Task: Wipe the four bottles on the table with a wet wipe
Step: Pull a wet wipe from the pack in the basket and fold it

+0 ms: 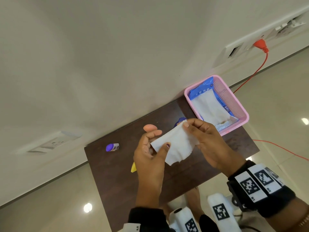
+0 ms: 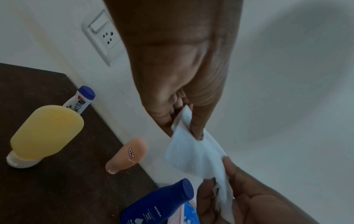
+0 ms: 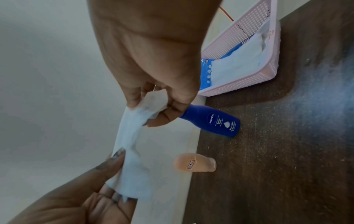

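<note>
Both pinching the wipe (image 1: 175, 144), left hand (image 1: 150, 158) by thumb at one edge, right hand (image 1: 207, 139) at the far corner, probably to spread it flat above the table (image 1: 113, 181) before wiping the four bottles: yellow (image 2: 46, 133), white (image 2: 81, 100), peach (image 2: 128, 154), blue (image 3: 212, 119).

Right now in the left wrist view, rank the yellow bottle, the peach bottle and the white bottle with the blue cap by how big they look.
1. yellow bottle, clearly largest in the picture
2. peach bottle
3. white bottle with the blue cap, partly hidden behind the yellow one

The yellow bottle stands nearest the camera, so true sizes are unsure.
</note>
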{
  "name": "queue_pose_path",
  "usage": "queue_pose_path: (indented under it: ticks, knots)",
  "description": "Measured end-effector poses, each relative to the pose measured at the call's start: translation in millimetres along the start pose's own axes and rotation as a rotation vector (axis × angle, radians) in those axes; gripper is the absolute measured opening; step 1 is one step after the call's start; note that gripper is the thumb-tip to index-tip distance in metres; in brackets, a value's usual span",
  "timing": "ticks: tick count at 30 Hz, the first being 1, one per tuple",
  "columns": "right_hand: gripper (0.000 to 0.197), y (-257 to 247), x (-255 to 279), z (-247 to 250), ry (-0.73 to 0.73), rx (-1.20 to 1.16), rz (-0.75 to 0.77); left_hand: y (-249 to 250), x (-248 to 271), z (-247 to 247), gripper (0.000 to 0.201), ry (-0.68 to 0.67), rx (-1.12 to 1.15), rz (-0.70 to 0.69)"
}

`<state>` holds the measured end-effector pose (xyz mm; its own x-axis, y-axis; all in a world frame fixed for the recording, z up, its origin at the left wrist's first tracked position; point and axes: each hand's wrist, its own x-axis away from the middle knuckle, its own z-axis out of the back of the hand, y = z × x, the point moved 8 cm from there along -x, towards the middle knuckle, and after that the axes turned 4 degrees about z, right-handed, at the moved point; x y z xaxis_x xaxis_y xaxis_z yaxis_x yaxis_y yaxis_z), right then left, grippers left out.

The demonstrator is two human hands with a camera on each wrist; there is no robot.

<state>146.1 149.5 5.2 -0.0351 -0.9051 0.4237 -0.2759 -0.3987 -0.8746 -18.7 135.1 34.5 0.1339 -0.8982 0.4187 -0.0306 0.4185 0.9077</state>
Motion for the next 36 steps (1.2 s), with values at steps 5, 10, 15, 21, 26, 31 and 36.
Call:
queue_pose_path:
  ticks: [5,10,15,21,26,31,36]
  knots:
    - [0.019,-10.4,-1.2,-10.6,-0.073,0.061,0.03,1.2,-1.8,-11.0,0.016,-0.093,-0.102,0.003]
    - [0.03,-4.4,-3.9,-13.2,-0.1,-0.076,-0.041,7.3,-4.7,-14.0,0.016,-0.062,-0.041,0.011]
    - [0.073,19.9,7.1,-21.4,-0.182,-0.405,-0.307,11.7,-7.2,-17.2,0.016,-0.027,0.087,0.011]
    - [0.032,19.9,4.0,-11.7,-0.065,-0.268,-0.214,-1.9,-10.1,-18.2,0.015,-0.014,0.113,0.047]
    - [0.025,4.7,-5.7,6.7,-0.006,-0.071,-0.045,-13.4,-13.3,-26.7,0.018,-0.09,0.097,0.096]
    - [0.015,-5.7,-7.8,12.8,-0.111,-0.051,0.055,-14.1,-16.3,-33.2,0.032,-0.127,0.11,0.099]
    - [0.02,-16.4,-8.9,12.1,-0.232,0.12,0.233,-9.9,-19.0,-37.4,0.03,-0.103,0.065,0.077]
